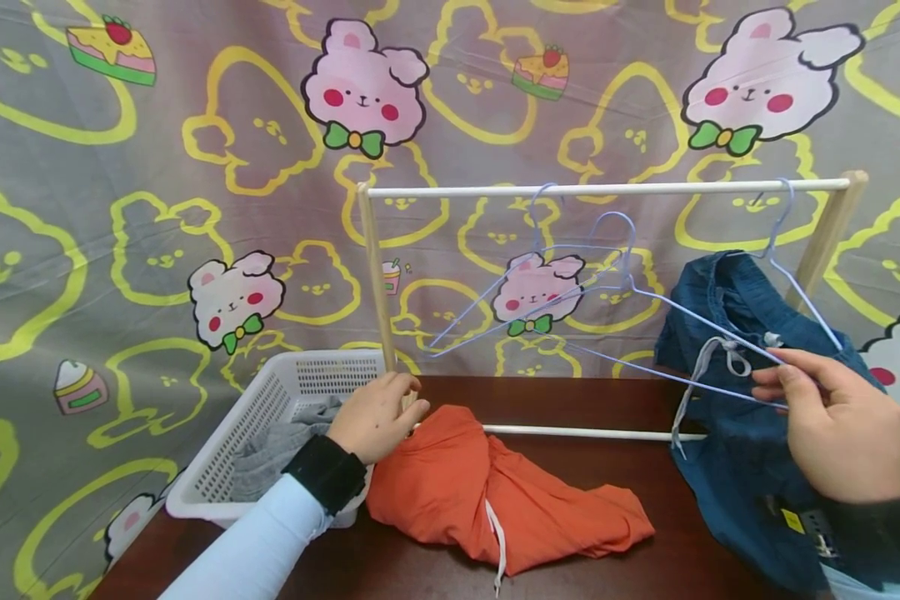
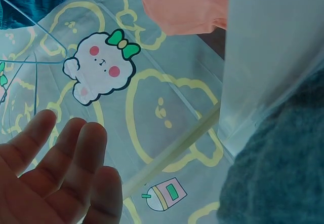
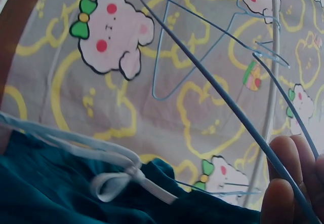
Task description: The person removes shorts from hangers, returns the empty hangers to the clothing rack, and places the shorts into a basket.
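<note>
My right hand (image 1: 843, 421) pinches one end of a light blue clothes hanger (image 1: 705, 323), whose hook points up below the rail. In the right wrist view, the hanger's wire (image 3: 217, 89) runs into the fingers. My left hand (image 1: 378, 417) holds nothing; its fingers (image 2: 88, 153) are loosely extended in the left wrist view. It is between the basket and an orange garment with a white drawstring (image 1: 450, 483), near the rack's left post. Beside my right hand hangs a dark blue garment (image 1: 735, 300) with a white drawstring, on another hanger.
A wooden rack with a white top rail (image 1: 450, 192) stands on the dark brown table (image 1: 570, 396). Another blue hanger (image 1: 480, 308) hangs from the rail. At left, a white basket (image 1: 217, 450) holds grey cloth (image 1: 277, 446). A patterned curtain (image 1: 150, 292) hangs behind.
</note>
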Motion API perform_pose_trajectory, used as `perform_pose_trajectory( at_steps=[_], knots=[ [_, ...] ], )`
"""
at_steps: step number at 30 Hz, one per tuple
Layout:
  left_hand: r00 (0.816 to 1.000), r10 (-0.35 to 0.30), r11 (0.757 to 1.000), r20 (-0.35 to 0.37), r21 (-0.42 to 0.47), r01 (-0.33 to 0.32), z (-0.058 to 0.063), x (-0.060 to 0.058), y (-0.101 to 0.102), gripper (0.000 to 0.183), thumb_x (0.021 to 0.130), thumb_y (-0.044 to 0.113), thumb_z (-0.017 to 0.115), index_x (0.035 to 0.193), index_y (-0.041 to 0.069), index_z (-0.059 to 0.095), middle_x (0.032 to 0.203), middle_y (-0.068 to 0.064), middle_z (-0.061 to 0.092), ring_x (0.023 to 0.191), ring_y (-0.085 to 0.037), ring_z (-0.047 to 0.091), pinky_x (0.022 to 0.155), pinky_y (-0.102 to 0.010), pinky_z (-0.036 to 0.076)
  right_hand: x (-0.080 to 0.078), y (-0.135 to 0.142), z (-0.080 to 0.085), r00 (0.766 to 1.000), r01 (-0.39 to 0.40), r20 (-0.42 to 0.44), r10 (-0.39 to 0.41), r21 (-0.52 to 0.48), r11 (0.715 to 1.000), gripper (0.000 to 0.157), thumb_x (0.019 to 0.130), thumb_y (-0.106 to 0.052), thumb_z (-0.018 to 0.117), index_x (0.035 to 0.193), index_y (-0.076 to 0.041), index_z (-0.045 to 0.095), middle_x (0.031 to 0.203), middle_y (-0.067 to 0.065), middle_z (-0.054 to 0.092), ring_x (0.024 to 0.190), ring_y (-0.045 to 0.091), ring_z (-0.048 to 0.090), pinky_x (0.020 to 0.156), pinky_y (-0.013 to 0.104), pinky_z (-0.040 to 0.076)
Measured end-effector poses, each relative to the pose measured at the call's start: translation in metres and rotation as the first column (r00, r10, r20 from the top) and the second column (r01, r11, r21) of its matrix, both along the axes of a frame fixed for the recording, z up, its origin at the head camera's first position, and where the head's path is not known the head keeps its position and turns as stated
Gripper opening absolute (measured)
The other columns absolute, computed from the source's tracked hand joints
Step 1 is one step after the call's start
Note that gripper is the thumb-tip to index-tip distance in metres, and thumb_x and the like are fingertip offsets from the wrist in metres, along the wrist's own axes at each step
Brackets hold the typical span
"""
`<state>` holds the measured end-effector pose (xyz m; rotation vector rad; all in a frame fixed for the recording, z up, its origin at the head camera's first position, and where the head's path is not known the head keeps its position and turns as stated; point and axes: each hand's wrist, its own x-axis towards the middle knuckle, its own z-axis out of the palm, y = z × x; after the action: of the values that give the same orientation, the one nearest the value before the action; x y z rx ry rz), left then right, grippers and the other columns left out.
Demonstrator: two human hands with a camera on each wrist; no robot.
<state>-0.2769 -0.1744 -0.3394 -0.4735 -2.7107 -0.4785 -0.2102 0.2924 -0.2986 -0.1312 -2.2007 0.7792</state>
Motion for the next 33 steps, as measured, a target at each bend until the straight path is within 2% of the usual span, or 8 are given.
perform_pose_trajectory(
  at_steps=[3, 5, 8, 10, 16, 25, 29, 33],
  knots=[
    [1.0, 0.008, 1.0, -0.006, -0.005, -0.008, 0.001, 0.0, 0.001, 0.033, 0.099, 0.041, 0.064, 0.119, 0.015, 0.065, 0.105, -0.003, 0.065, 0.09, -0.022, 0.062, 0.083, -0.043, 0.053, 0.004, -0.001, 0.004, 1.0, 0.004, 0.021, -0.005, 0.008, 1.0, 0.042, 0.112, -0.017, 0.037, 0.148, 0.0, 0.048, 0.121, 0.03, 0.062, 0.098, 0.025, 0.065, 0.075, 0.001, 0.028],
    [1.0, 0.015, 1.0, -0.005, -0.006, -0.015, 0.002, 0.0, 0.001, 0.033, 0.099, 0.041, 0.064, 0.119, 0.015, 0.064, 0.105, -0.003, 0.064, 0.091, -0.022, 0.062, 0.083, -0.044, 0.053, 0.005, 0.0, 0.008, 0.998, -0.01, 0.057, 0.008, 0.022, 1.0, 0.043, 0.112, -0.014, 0.032, 0.151, 0.003, 0.04, 0.126, 0.034, 0.057, 0.107, 0.05, 0.054, 0.093, 0.013, 0.038],
    [1.0, 0.014, 1.0, -0.008, 0.0, -0.014, 0.003, 0.001, 0.0, 0.033, 0.099, 0.04, 0.065, 0.119, 0.014, 0.065, 0.106, -0.003, 0.064, 0.094, -0.022, 0.062, 0.085, -0.045, 0.053, 0.003, 0.001, 0.013, 0.996, -0.034, 0.082, 0.033, 0.016, 0.999, 0.046, 0.113, -0.013, 0.025, 0.154, 0.005, 0.032, 0.131, 0.036, 0.051, 0.114, 0.054, 0.049, 0.114, 0.037, 0.034],
    [1.0, 0.015, 1.0, -0.013, 0.0, -0.015, 0.003, 0.0, -0.001, 0.032, 0.099, 0.04, 0.065, 0.118, 0.015, 0.065, 0.103, -0.001, 0.064, 0.092, -0.021, 0.061, 0.084, -0.044, 0.052, 0.001, 0.001, 0.018, 0.998, -0.022, 0.061, 0.023, -0.007, 1.0, 0.047, 0.113, -0.016, 0.023, 0.154, 0.003, 0.033, 0.133, 0.035, 0.051, 0.117, 0.053, 0.049, 0.116, 0.048, 0.031],
    [1.0, 0.021, 1.0, -0.011, 0.013, -0.021, 0.003, 0.002, -0.003, 0.032, 0.099, 0.041, 0.064, 0.118, 0.015, 0.065, 0.102, 0.0, 0.063, 0.087, -0.018, 0.059, 0.081, -0.041, 0.052, -0.003, -0.003, 0.026, 0.997, 0.077, -0.02, -0.08, -0.103, 0.992, 0.045, 0.112, -0.026, 0.032, 0.151, -0.011, 0.049, 0.13, 0.021, 0.064, 0.112, 0.032, 0.057, 0.1, 0.012, 0.037],
    [0.999, 0.018, 0.999, -0.042, 0.029, -0.017, 0.004, 0.003, -0.008, 0.035, 0.099, 0.04, 0.064, 0.121, 0.012, 0.065, 0.101, -0.002, 0.064, 0.086, -0.02, 0.06, 0.079, -0.044, 0.053, -0.012, -0.013, 0.038, 0.994, 0.062, -0.085, -0.068, -0.077, 0.995, 0.043, 0.111, -0.027, 0.035, 0.147, -0.01, 0.055, 0.126, 0.021, 0.066, 0.111, 0.037, 0.061, 0.104, 0.021, 0.04],
    [0.999, 0.001, 1.0, -0.049, 0.02, 0.0, 0.003, 0.004, -0.009, 0.033, 0.1, 0.04, 0.063, 0.119, 0.013, 0.066, 0.103, -0.002, 0.065, 0.088, -0.02, 0.061, 0.079, -0.044, 0.053, -0.017, -0.019, 0.036, 0.989, 0.053, -0.135, -0.058, -0.041, 0.998, 0.042, 0.111, -0.026, 0.037, 0.144, -0.011, 0.058, 0.121, 0.021, 0.068, 0.106, 0.038, 0.065, 0.093, 0.009, 0.039],
    [0.998, -0.015, 1.0, -0.064, 0.021, 0.017, 0.004, 0.003, -0.009, 0.032, 0.1, 0.039, 0.062, 0.119, 0.013, 0.066, 0.105, -0.003, 0.065, 0.091, -0.021, 0.061, 0.081, -0.043, 0.052, -0.02, -0.022, 0.033, 0.984, 0.035, -0.174, -0.032, 0.01, 0.999, 0.041, 0.11, -0.023, 0.038, 0.141, -0.01, 0.061, 0.118, 0.022, 0.069, 0.101, 0.041, 0.067, 0.08, -0.001, 0.031]
  ],
)
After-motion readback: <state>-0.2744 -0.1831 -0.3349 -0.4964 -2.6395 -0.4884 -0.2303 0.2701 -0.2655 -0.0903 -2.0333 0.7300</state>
